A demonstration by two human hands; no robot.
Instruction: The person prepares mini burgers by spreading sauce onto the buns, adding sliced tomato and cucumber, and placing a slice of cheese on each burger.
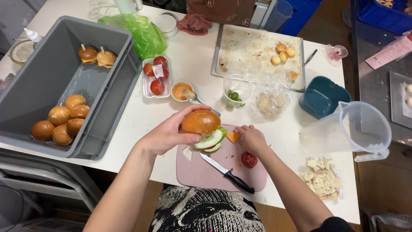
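My left hand grips a small filled bun with cucumber slices showing under it, held just above a pink cutting board. My right hand rests on the board beside the bun, fingertips touching an orange cheese piece. A tomato slice and a black-handled knife lie on the board.
A grey crate at left holds several plain buns and two skewered ones. Nearby stand a tomato tray, a sauce cup, a cup of olives, a baking tray, a teal bowl and a clear jug.
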